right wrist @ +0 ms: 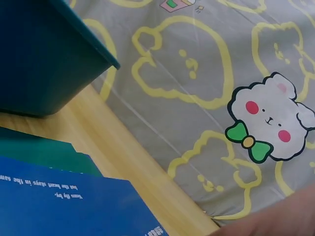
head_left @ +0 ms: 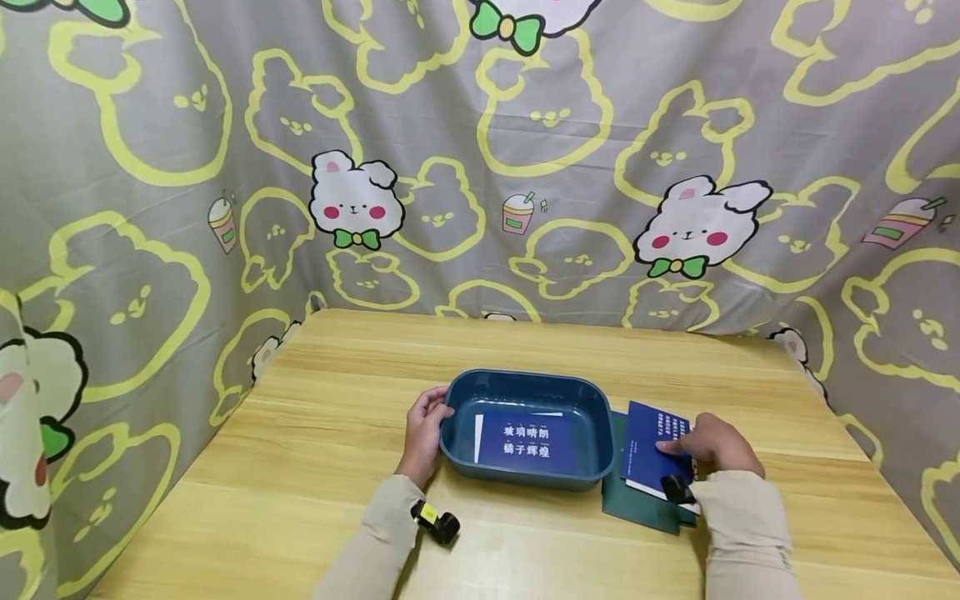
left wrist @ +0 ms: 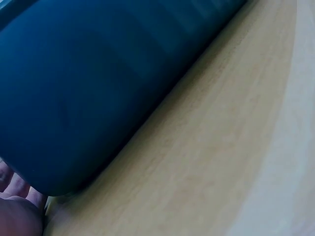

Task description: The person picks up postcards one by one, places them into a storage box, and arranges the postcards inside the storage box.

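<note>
A dark teal plastic basin (head_left: 527, 482) stands on the wooden table, with blue and white cards (head_left: 525, 442) lying flat inside it. My left hand (head_left: 424, 435) grips the basin's left end, thumb at the rim; the basin's outer wall (left wrist: 98, 98) fills much of the left wrist view. To the basin's right, my right hand (head_left: 722, 446) holds a blue card (head_left: 651, 446) printed with white text by its right side, thumb on top. A white edge shows under this card. Dark green cards (head_left: 637, 504) lie below it, beside the basin. The right hand's other fingers are mostly hidden.
The wooden table (head_left: 300, 467) extends around the basin on all sides. A grey curtain (head_left: 465, 125) with cartoon bunnies hangs behind the table and along both sides. Black straps with small devices (head_left: 442, 525) sit at both wrists.
</note>
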Available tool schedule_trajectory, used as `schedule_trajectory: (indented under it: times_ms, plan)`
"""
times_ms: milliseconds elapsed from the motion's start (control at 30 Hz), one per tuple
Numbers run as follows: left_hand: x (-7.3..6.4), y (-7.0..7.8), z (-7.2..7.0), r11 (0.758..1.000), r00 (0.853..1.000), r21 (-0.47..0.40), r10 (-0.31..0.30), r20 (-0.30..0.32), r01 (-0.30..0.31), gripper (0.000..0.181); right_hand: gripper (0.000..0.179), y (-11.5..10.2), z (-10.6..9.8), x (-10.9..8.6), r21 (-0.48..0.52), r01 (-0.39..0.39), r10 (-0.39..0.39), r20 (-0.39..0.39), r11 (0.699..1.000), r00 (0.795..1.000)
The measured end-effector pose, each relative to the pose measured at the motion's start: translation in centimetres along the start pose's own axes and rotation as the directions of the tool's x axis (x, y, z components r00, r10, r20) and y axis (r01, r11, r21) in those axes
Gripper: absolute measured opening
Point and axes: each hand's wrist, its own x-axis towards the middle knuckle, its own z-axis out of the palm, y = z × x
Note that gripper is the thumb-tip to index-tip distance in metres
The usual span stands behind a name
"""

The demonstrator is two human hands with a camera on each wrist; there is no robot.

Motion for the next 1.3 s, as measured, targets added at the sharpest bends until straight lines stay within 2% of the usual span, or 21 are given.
schedule_trajectory:
  times_ms: [300,567,633,733,800,1000,1167,1300]
  plan:
    - [-0.2,-0.1,0.0,1.0,1.0,-0.001,-0.006,-0.01,0.006,0.036,0.062,0.2,0.3,0.2,-0.013,-0.036,0.036,-0.01,0.999,0.999]
    - [-0.4,-0.3,-0.2,1.0,1.0,0.003,-0.024,-0.01,0.024,0.036,0.065,0.4,0.4,0.0,0.0,-0.05,0.05,0.003,0.999,0.999]
    - [-0.4,-0.3,-0.2,1.0,1.0,0.003,-0.023,-0.008,0.023,0.036,0.062,0.6,0.5,0.0,0.018,-0.031,0.031,0.001,0.999,1.0]
    - [-0.5,-0.2,-0.1,1.0,1.0,0.003,-0.017,-0.009,0.017,0.036,0.057,0.8,0.5,0.0,0.065,0.001,-0.001,0.003,0.998,1.0]
    - [-0.5,-0.2,-0.1,1.0,1.0,-0.002,-0.014,-0.011,0.014,0.036,0.05,1.1,0.5,0.0,0.131,0.027,-0.029,0.011,0.991,1.0]
    - [-0.3,-0.1,0.1,1.0,1.0,-0.003,-0.014,-0.01,0.014,0.036,0.032,1.4,0.4,-0.1,0.367,0.07,-0.088,0.033,0.928,0.996]
    - [-0.3,0.1,0.2,1.0,1.0,-0.007,-0.004,-0.007,0.003,0.036,0.034,1.5,-0.1,-0.1,0.42,0.103,-0.104,-0.02,0.902,0.994]
    - [-0.2,0.2,0.3,1.0,1.0,-0.006,0.002,-0.002,-0.002,0.035,0.036,1.5,-0.5,0.0,0.432,0.117,-0.112,-0.036,0.894,0.993]
